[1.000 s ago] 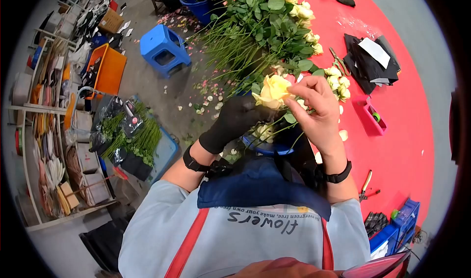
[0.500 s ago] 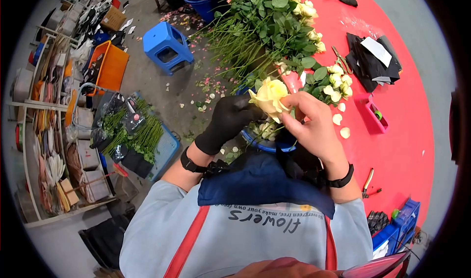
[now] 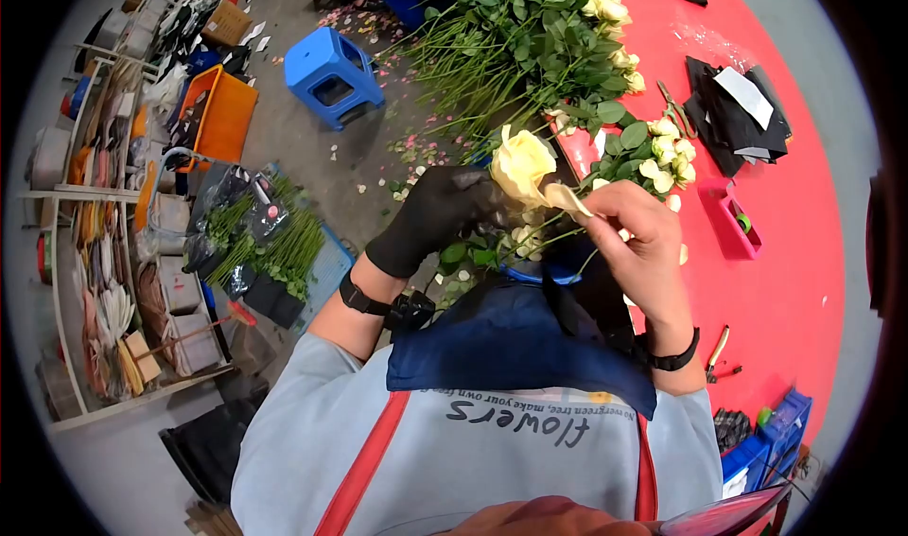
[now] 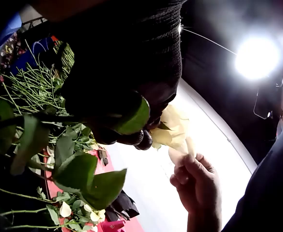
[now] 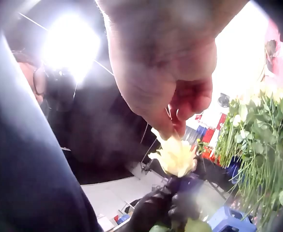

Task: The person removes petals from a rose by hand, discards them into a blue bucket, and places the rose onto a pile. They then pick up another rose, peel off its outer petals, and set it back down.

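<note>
A pale yellow rose [image 3: 522, 165] stands upright in front of the chest in the head view. My black-gloved left hand [image 3: 433, 216] grips it just below the bloom; green leaves hang beside the glove in the left wrist view. With thumb and fingertips, my bare right hand [image 3: 641, 238] pinches a pale outer petal [image 3: 566, 200] at the bloom's right side. That petal bends outward from the bloom. The right wrist view shows the bloom [image 5: 176, 157] between the bare fingertips above and the dark glove below.
Long-stemmed roses [image 3: 605, 11] lie heaped at the back, with a smaller rose bunch [image 3: 670, 153] on the red table [image 3: 780, 295]. Scissors, black sheets [image 3: 724, 120] and a pink holder [image 3: 728, 219] rest there too. A blue stool [image 3: 331, 74] stands on the petal-strewn floor. Below the hands is a blue bucket [image 3: 544, 276].
The right fingers have drawn a petal outward, to the right of the bloom; before, they were right at its side. The left hand keeps its hold on the rose. The head view has shifted slightly.
</note>
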Motion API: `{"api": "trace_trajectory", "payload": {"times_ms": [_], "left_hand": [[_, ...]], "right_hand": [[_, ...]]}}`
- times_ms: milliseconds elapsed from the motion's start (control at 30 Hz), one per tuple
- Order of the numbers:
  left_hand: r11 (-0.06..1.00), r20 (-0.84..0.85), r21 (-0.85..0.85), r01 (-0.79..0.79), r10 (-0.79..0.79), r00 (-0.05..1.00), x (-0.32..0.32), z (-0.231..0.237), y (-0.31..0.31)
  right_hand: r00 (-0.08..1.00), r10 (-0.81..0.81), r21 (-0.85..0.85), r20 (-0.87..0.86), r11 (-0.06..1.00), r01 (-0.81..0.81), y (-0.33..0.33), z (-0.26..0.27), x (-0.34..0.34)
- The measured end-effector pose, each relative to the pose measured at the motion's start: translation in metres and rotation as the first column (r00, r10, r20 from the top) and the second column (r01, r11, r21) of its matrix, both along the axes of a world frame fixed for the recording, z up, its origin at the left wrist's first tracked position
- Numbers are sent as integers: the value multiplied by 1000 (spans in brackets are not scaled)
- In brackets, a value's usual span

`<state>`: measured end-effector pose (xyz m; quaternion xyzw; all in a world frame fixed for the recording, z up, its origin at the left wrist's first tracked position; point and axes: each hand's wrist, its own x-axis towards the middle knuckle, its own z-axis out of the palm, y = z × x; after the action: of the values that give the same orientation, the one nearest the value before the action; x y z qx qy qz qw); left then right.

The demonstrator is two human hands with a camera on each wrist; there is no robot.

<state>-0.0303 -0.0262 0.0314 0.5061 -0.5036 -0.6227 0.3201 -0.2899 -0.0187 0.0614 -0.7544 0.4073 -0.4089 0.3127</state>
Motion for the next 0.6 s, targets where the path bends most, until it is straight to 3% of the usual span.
{"api": "trace_trajectory", "payload": {"times_ms": [133,267,367,467,600], "left_hand": [[995,-104,98,-10,20,994,11,-7,-2],[982,-104,185,-35,55,993,14,-14,-3],[999,-5,39,4,-4,1000,12,-22,0],[981,-61,185,-58,70,996,6,-20,3],[987,-20,152,-54,57,998,7,-24,6]], "right_hand": [[985,42,254,-166,967,2,2,-1,-5],[1000,-24,266,19,964,18,-5,-16,7],[997,-49,236,61,971,33,-16,-25,21],[990,-115,230,79,969,94,-26,-36,36],[986,-155,202,59,969,141,-33,-48,48]]}}
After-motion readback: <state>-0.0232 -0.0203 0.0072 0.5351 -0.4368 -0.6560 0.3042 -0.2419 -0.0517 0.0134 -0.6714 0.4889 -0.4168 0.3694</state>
